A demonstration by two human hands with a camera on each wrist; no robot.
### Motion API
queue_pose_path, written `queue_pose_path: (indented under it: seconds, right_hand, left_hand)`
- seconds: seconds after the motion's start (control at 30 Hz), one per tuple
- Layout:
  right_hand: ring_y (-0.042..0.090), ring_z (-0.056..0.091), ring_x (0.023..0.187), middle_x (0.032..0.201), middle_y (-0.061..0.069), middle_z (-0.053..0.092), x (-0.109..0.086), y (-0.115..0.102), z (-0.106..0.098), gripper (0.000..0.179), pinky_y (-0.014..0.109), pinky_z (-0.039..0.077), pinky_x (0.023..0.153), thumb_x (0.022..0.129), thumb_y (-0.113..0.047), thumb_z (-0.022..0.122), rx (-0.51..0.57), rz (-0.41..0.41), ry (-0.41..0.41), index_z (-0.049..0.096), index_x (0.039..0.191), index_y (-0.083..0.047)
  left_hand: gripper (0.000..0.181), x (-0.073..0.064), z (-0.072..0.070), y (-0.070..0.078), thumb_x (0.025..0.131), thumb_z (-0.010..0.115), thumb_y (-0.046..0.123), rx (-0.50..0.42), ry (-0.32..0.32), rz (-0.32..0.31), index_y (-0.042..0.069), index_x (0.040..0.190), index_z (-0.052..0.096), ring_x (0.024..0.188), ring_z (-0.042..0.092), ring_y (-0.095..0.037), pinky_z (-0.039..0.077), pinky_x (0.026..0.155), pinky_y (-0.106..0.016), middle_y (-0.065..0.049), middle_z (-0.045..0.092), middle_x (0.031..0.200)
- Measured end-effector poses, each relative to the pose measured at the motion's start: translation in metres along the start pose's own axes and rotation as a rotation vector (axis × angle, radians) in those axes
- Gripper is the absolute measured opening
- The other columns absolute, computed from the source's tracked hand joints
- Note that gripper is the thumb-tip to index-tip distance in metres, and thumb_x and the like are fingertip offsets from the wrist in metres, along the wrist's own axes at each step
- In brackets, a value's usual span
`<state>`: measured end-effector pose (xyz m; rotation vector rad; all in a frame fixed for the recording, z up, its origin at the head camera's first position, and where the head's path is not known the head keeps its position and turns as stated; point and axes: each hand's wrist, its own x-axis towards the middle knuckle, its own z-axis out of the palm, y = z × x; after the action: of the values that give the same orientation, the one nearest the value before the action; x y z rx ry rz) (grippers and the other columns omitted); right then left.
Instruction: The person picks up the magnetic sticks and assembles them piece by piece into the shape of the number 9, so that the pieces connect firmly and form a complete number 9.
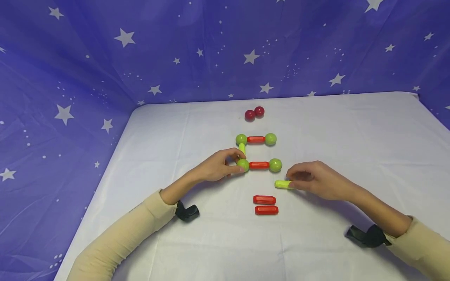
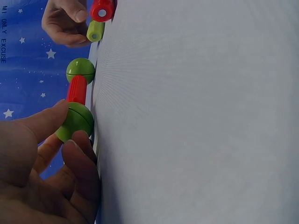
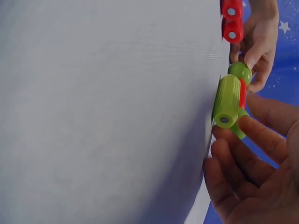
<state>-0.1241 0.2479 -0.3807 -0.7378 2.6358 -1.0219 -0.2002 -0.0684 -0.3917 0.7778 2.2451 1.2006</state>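
L grip (image 1: pixel 222 166) pinches green ball (image 1: pixel 245 163), R grip (image 1: pixel 319 180) loose nr yellow-green rod (image 1: pixel 282 184).

On my feed, a long beige left sleeve (image 1: pixel 123 234) ends in a thick, banded cuff (image 1: pixel 159 208) well behind the bare left fingers (image 1: pixel 234 170), with a faint dark marking, too small to read, farther back. I see a matching right sleeve (image 1: pixel 418 248) behind the right fingers (image 1: pixel 302 168). By each sleeve end juts a bent black fitting (image 1: pixel 188 213).
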Motion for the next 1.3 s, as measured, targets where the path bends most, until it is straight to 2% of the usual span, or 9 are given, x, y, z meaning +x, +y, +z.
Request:
queue_pose_path:
  seconds: [0.17, 0.37, 0.57, 0.8, 1.03, 1.3]
  right_hand:
    - [0.011, 0.060, 0.092, 0.100, -0.012, 0.067, 0.002, -0.002, 0.003, 0.027, 0.035, 0.051, 0.083, 0.082, -0.014, 0.082, -0.043, -0.037, 0.009, 0.072, 0.107, -0.015]
    - [0.011, 0.058, 0.091, 0.100, -0.013, 0.066, 0.006, -0.005, 0.004, 0.026, 0.034, 0.050, 0.082, 0.083, -0.012, 0.080, -0.075, -0.037, -0.042, 0.072, 0.107, -0.018]
    - [0.011, 0.061, 0.093, 0.104, -0.010, 0.067, 0.007, -0.005, 0.002, 0.029, 0.034, 0.053, 0.083, 0.085, -0.008, 0.077, -0.076, -0.031, -0.045, 0.071, 0.113, -0.013]
    - [0.013, 0.059, 0.081, 0.088, -0.007, 0.065, 0.011, -0.006, -0.002, 0.030, 0.030, 0.053, 0.073, 0.088, -0.002, 0.072, 0.021, -0.056, 0.017, 0.070, 0.116, -0.011]
    - [0.016, 0.059, 0.078, 0.082, -0.007, 0.064, 0.017, -0.009, -0.004, 0.032, 0.034, 0.052, 0.069, 0.089, 0.000, 0.069, -0.004, -0.021, 0.109, 0.069, 0.118, -0.011]
    - [0.016, 0.059, 0.080, 0.083, -0.004, 0.064, 0.020, -0.011, -0.006, 0.032, 0.034, 0.050, 0.069, 0.091, -0.004, 0.068, 0.012, 0.006, 0.129, 0.068, 0.123, -0.008]
  left_hand:
    - [0.034, 0.000, 0.000, -0.001, 0.093, 0.072, 0.020, 0.003, 0.003, -0.003, 0.013, 0.123, 0.059, 0.061, 0.056, -0.019, 0.043, 0.046, -0.027, -0.005, 0.059, 0.108]
    - [0.033, 0.001, 0.001, -0.001, 0.092, 0.072, 0.020, 0.001, 0.007, -0.001, 0.013, 0.123, 0.059, 0.061, 0.056, -0.019, 0.043, 0.047, -0.027, -0.006, 0.059, 0.108]
    - [0.034, 0.001, 0.001, -0.001, 0.092, 0.072, 0.021, -0.005, 0.002, -0.002, 0.014, 0.122, 0.059, 0.060, 0.055, -0.019, 0.043, 0.046, -0.028, -0.005, 0.059, 0.108]
    - [0.034, 0.000, 0.000, -0.001, 0.092, 0.072, 0.022, -0.006, 0.005, -0.013, 0.015, 0.122, 0.059, 0.061, 0.056, -0.019, 0.044, 0.045, -0.028, -0.005, 0.059, 0.108]
    - [0.033, 0.000, 0.001, 0.000, 0.092, 0.072, 0.023, -0.002, 0.011, -0.025, 0.016, 0.122, 0.059, 0.061, 0.055, -0.020, 0.043, 0.045, -0.028, -0.005, 0.059, 0.108]
    - [0.034, 0.000, 0.001, -0.001, 0.092, 0.073, 0.023, -0.007, 0.012, -0.025, 0.016, 0.122, 0.060, 0.062, 0.056, -0.020, 0.044, 0.046, -0.029, -0.004, 0.059, 0.108]
